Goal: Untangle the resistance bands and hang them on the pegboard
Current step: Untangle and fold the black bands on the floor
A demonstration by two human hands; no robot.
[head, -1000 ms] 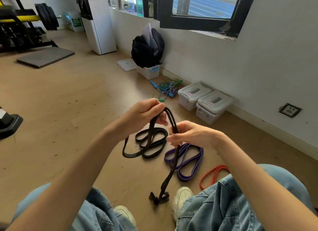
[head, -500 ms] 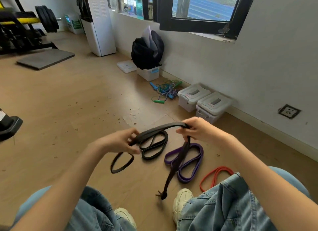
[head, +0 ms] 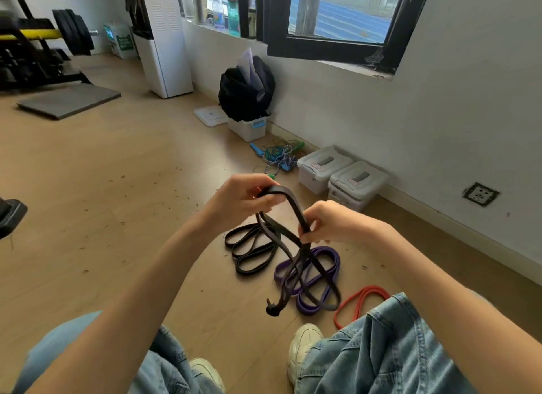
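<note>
Wooden gym floor [head: 117,188] runs to a white wall with two lidded bins [head: 340,173]. We grip one black band [head: 293,206] in mid-air: our left hand [head: 243,200] pinches its top bend, our right hand [head: 331,223] clamps its strands, loops dangling. Below lie a coiled black band [head: 252,253], a purple band [head: 325,264] and a red band [head: 357,302]
</note>
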